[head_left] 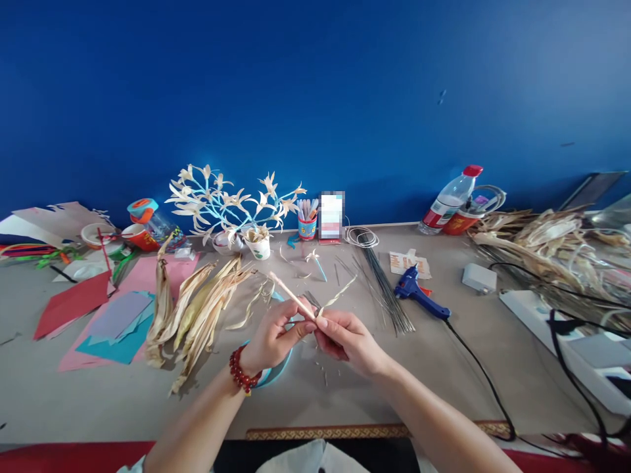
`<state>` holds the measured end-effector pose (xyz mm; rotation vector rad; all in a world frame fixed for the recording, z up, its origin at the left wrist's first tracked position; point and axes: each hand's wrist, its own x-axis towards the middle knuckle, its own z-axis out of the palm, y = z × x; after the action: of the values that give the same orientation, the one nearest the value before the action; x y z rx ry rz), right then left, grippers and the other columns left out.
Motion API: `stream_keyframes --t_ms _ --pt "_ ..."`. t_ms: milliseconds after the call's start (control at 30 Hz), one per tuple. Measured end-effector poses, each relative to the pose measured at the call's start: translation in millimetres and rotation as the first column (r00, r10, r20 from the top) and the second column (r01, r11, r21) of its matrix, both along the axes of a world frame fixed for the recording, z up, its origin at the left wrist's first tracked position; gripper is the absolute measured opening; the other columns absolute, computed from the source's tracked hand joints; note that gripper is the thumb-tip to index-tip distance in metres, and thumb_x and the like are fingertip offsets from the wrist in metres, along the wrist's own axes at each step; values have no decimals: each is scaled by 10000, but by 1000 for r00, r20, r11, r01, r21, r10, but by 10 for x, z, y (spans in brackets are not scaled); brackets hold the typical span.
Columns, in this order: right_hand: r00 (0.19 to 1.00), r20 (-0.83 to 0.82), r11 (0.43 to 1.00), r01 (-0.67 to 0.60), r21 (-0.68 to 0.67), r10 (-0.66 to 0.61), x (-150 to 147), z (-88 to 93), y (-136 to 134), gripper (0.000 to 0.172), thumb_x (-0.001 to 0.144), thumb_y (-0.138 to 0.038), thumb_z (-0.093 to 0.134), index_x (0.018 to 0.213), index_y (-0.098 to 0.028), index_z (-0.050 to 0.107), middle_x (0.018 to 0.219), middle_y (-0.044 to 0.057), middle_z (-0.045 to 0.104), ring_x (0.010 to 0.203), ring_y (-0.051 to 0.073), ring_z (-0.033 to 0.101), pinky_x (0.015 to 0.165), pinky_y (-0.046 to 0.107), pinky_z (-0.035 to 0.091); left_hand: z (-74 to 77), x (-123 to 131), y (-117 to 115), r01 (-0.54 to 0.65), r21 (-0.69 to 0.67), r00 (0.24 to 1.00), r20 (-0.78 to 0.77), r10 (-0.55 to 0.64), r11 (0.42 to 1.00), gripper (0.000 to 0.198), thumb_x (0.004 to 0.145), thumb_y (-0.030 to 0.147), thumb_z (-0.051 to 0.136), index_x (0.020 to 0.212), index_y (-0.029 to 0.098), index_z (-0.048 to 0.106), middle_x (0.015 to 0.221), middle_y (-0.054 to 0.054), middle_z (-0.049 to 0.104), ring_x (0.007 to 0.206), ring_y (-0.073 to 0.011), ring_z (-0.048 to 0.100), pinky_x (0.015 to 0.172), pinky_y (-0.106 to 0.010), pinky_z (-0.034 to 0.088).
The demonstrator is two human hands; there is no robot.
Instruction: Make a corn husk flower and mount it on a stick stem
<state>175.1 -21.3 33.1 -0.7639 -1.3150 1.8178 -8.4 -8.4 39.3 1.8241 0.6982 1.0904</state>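
Observation:
Near the middle of the table, my left hand (277, 335), with a red bead bracelet at the wrist, is closed on a thin pale wrapped stick (290, 294) that slants up to the left. My right hand (351, 340) pinches a twisted husk strip (340, 293) against the stick's lower end, and the strip's free end points up to the right. The fingertips of both hands nearly meet there. Partly hidden behind my left hand and wrist is a light blue ring-shaped thing (269, 377).
Dried husks (197, 302) and coloured paper (79, 302) lie to the left. Husk flowers in a white cup (258, 246) stand behind. On the right are wires (384, 289), a blue glue gun (419, 292) with its cord, a bottle (449, 200) and a power strip (527, 315).

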Motion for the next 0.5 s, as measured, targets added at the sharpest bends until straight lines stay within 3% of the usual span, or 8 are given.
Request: stream_keyframes --t_ms 167,300,400,500 --pt "988 -143 979 -84 -188 57 -6 60 -34 476 869 -547 603 599 -162 531 406 -76 389 320 42 224 322 191 138 -26 -25 29 32 13 999 27 -32 999 108 937 266 596 897 182 652 870 -49 664 888 -186 620 890 -348 479" --pt "976 -211 964 -108 -243 56 11 74 -42 461 857 -544 611 605 -166 537 377 -90 356 309 38 179 317 178 128 -76 -46 74 12 -30 1000 11 -12 999 180 934 341 598 857 181 622 851 -50 659 839 -181 620 832 -327 492" --pt "983 -179 971 -85 -223 45 30 82 -41 484 854 -585 599 607 -175 525 376 -96 332 315 43 164 319 186 122 -84 -51 100 10 -59 1000 7 -10 998 200 934 365 595 863 179 616 878 -65 666 827 -180 623 786 -311 498" --pt "999 -32 998 32 -58 -34 48 88 -37 515 881 -593 577 598 -167 523 442 -64 387 373 54 243 354 200 149 -41 -33 92 21 -20 1000 9 -21 1000 150 935 327 596 900 185 630 945 -76 681 911 -201 638 841 -335 499"
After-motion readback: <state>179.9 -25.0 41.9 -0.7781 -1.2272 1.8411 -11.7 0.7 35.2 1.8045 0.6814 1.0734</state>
